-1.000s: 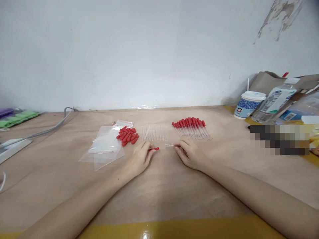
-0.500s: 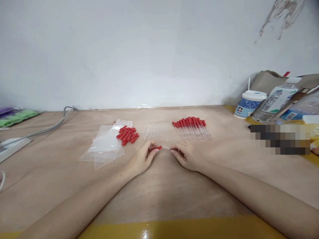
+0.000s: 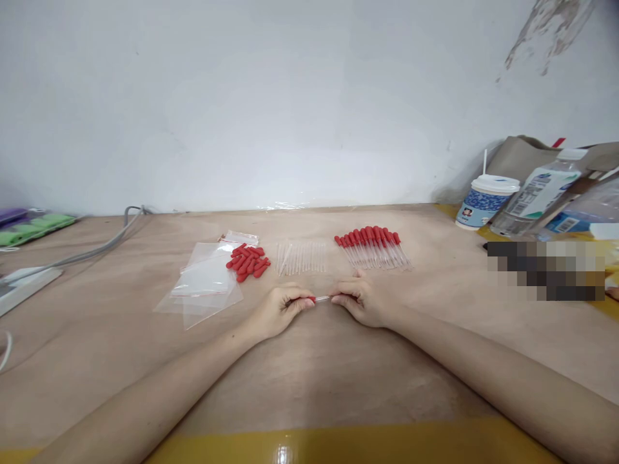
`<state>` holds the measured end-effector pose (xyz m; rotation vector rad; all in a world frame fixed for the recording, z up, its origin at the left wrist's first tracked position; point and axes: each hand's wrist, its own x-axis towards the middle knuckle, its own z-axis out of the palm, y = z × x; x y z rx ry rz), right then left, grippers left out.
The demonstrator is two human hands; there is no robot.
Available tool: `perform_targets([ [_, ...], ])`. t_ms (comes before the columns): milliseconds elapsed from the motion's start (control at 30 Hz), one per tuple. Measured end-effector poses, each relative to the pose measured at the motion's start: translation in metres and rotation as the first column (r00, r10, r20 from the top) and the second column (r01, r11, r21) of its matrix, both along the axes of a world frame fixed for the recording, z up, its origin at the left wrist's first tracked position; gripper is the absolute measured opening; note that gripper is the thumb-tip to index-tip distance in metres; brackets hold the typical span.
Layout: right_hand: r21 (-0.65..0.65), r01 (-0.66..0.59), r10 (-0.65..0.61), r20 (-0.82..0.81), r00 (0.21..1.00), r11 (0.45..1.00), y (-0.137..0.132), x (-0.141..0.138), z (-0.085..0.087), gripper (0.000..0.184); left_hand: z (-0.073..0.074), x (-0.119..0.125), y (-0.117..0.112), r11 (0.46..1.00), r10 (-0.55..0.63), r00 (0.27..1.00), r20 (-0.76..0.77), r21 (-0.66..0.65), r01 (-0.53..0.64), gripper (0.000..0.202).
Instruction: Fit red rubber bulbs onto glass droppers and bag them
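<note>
My left hand (image 3: pixel 283 310) is closed on a red rubber dropper bulb (image 3: pixel 312 299), most of it hidden by my fingers. A thin clear glass dropper tube (image 3: pixel 323 298) runs from the mouth of that bulb to my right hand (image 3: pixel 360 301), which pinches its other end. Beyond my hands lies a row of bare glass tubes (image 3: pixel 302 258). Loose red bulbs (image 3: pixel 247 263) are heaped to the left of the row. On the right, droppers with red bulbs fitted (image 3: pixel 371 245) lie side by side, bulbs pointing away from me.
Clear plastic bags (image 3: pixel 206 283) lie left of the loose bulbs. A grey cable (image 3: pixel 104 246) crosses the far left of the wooden table (image 3: pixel 309 386). At right stand a paper cup (image 3: pixel 486 203) with a straw and a plastic bottle (image 3: pixel 536 196). A wall rises behind.
Both hands have come closer together and my left hand has dropped slightly. Less of the tube and bulb shows between them.
</note>
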<state>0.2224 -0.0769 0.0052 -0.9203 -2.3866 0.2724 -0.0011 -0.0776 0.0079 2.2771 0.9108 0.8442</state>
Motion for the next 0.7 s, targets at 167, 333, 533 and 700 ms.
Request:
perform_targets([
  [167, 0.314, 0.063, -0.123, 0.174, 0.977, 0.947, -0.0029, -0.0031, 0.0005, 0.023, 0.0008, 0.0024, -0.0023, 0.998, 0.048, 0.996, -0.078, 0.039, -0.045, 0.019],
  [333, 0.403, 0.111, -0.171, 0.117, 0.978, 0.909, -0.0062, -0.0084, -0.0062, 0.023, -0.0015, 0.0025, -0.0006, 0.980, 0.165, 0.985, -0.057, 0.120, -0.157, 0.017],
  [533, 0.070, 0.085, -0.077, -0.105, 0.991, 0.994, -0.0057, -0.0017, -0.0040, 0.014, -0.0037, -0.0011, 0.0011, 0.981, 0.155, 0.988, 0.023, 0.118, -0.156, 0.018],
  [700, 0.077, 0.072, -0.061, -0.132, 0.989, 0.994, -0.0070, -0.0035, -0.0052, 0.016, -0.0074, -0.0007, 0.0018, 0.982, 0.190, 0.982, 0.009, 0.005, -0.190, 0.016],
])
